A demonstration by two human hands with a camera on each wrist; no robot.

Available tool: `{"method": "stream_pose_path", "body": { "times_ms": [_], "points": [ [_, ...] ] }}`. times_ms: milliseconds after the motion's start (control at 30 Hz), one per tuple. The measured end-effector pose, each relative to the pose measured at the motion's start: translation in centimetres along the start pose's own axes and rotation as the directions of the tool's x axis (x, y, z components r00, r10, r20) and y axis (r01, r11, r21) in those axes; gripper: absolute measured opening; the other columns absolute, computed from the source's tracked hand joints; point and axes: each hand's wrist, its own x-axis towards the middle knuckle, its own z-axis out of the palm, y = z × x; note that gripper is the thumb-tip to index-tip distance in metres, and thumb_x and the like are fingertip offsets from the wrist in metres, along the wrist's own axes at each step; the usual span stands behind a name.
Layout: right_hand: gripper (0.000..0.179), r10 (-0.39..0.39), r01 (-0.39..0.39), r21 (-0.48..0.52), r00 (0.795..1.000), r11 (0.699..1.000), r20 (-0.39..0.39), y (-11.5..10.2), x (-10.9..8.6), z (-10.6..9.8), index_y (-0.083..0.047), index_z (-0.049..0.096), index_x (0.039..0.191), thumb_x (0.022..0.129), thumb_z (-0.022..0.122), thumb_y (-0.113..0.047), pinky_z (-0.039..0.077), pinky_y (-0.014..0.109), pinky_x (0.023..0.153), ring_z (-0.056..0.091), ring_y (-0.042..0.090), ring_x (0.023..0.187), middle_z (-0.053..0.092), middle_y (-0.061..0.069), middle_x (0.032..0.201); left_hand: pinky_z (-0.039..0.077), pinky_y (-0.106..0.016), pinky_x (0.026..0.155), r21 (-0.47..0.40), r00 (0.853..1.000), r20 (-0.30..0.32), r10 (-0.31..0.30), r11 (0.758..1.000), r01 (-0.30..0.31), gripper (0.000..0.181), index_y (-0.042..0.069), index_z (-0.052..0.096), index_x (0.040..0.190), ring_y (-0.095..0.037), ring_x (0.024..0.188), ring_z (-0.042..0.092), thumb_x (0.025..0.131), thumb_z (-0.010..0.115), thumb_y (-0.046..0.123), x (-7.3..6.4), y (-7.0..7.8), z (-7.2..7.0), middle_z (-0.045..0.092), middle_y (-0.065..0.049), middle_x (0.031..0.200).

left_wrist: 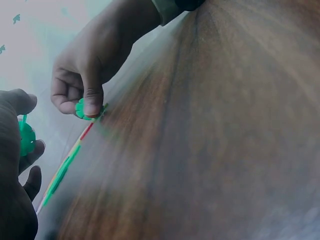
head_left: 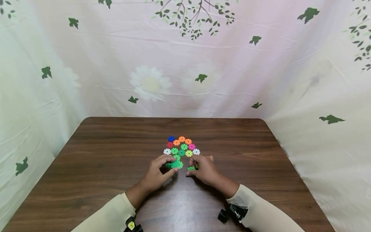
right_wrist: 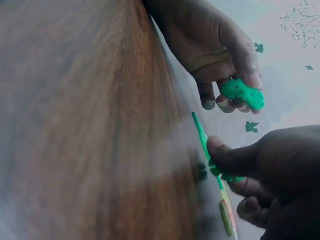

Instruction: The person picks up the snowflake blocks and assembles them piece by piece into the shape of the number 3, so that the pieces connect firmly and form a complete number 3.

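Notched plastic snowflake discs in several colors lie grouped mid-table, among them a blue disc (head_left: 171, 139), a pink disc (head_left: 191, 146) and a yellow-green disc (head_left: 189, 153). At the near left side of this group, my left hand (head_left: 156, 172) pinches green snowflake discs (right_wrist: 242, 93) between thumb and fingers, above the tabletop. To the right of it, my right hand (head_left: 205, 169) pinches a green snowflake disc (head_left: 191, 168) between thumb and fingertips, low over the wood. Its fingers partly hide that disc. A small gap separates the two hands.
The brown wooden table (head_left: 101, 154) has rounded far corners. A pale curtain (head_left: 174, 64) printed with leaves and flowers hangs behind and at both sides. Black devices sit at both wrists, one of them a wrist camera (head_left: 237, 211) by the right sleeve.
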Motion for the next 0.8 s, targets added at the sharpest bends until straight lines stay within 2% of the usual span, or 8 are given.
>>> {"method": "stream_pose_path", "body": {
  "times_ms": [100,200,267,433,533,633,700,800],
  "points": [
    [0.028,-0.049,0.050,0.066,0.999,0.997,-0.023,0.09,-0.09,0.03,-0.018,0.073,0.087,0.079,0.099,-0.019,0.039,0.035,0.090,0.059,0.003,0.076,0.073,-0.009,0.082,0.059,-0.024,0.099,0.014,1.000,0.009,-0.016,1.000,0.016,0.028,-0.003,0.076,0.120,-0.022,0.112,0.074,0.095,0.084,0.003,0.04,0.04,0.00,0.078,-0.017,0.120],
    [0.022,-0.080,0.084,0.148,0.996,0.985,-0.033,0.10,-0.17,-0.01,-0.013,0.075,0.089,0.082,0.097,-0.015,0.046,0.023,0.073,0.054,0.001,0.070,0.071,-0.005,0.080,0.059,-0.024,0.099,0.019,1.000,0.011,-0.015,1.000,0.015,0.029,-0.004,0.076,0.121,-0.022,0.112,0.074,0.094,0.084,0.002,0.13,0.08,0.05,0.078,-0.019,0.120],
    [0.019,-0.097,0.103,0.195,0.994,0.975,-0.040,0.10,-0.15,0.00,-0.010,0.076,0.090,0.084,0.094,-0.012,0.047,0.020,0.062,0.051,0.000,0.068,0.070,-0.002,0.079,0.059,-0.024,0.099,0.023,1.000,0.007,-0.012,1.000,0.012,0.029,-0.005,0.076,0.121,-0.023,0.112,0.074,0.094,0.084,0.002,0.17,0.11,0.08,0.078,-0.019,0.120],
    [0.010,-0.127,0.137,0.241,0.990,0.961,-0.056,0.06,-0.08,0.21,-0.007,0.078,0.098,0.092,0.086,-0.007,0.055,0.021,0.065,0.061,0.001,0.068,0.075,0.001,0.084,0.057,-0.023,0.103,0.039,1.000,-0.005,0.017,0.999,-0.016,0.028,-0.006,0.075,0.120,-0.026,0.112,0.074,0.093,0.084,0.000,-0.05,-0.07,0.02,0.078,-0.019,0.119],
    [0.007,-0.141,0.146,0.302,0.989,0.942,-0.037,0.05,-0.11,0.38,-0.005,0.078,0.104,0.098,0.079,-0.003,0.062,0.024,0.075,0.073,0.007,0.073,0.078,0.005,0.092,0.055,-0.019,0.104,0.053,1.000,-0.002,0.027,0.998,-0.027,0.029,-0.006,0.075,0.120,-0.023,0.113,0.074,0.093,0.084,-0.001,-0.34,-0.10,-0.11,0.078,-0.018,0.118],
    [0.006,-0.153,0.149,0.367,0.988,0.918,-0.020,0.06,-0.19,0.49,-0.001,0.076,0.107,0.101,0.075,-0.001,0.064,0.026,0.078,0.079,0.015,0.078,0.079,0.011,0.096,0.053,-0.016,0.105,0.066,1.000,0.005,0.026,0.997,-0.026,0.029,-0.006,0.075,0.121,-0.020,0.113,0.074,0.093,0.084,0.000,-0.53,0.05,-0.24,0.078,-0.016,0.117],
    [0.005,-0.147,0.139,0.399,0.989,0.906,-0.010,0.04,-0.24,0.50,0.000,0.076,0.106,0.102,0.074,-0.002,0.063,0.026,0.071,0.078,0.017,0.074,0.078,0.014,0.092,0.053,-0.016,0.105,0.074,1.000,0.009,0.026,0.997,-0.026,0.030,-0.005,0.076,0.121,-0.018,0.113,0.074,0.093,0.085,0.001,-0.57,0.15,-0.30,0.078,-0.014,0.117],
    [0.005,-0.119,0.108,0.408,0.993,0.906,0.002,-0.10,-0.29,0.43,-0.001,0.077,0.104,0.102,0.075,-0.005,0.058,0.024,0.058,0.070,0.012,0.063,0.076,0.013,0.082,0.056,-0.020,0.103,0.087,0.999,0.008,0.037,0.995,-0.038,0.030,-0.002,0.077,0.120,-0.020,0.111,0.074,0.092,0.086,0.001,-0.56,0.21,-0.36,0.078,-0.012,0.116]
  ]
}}
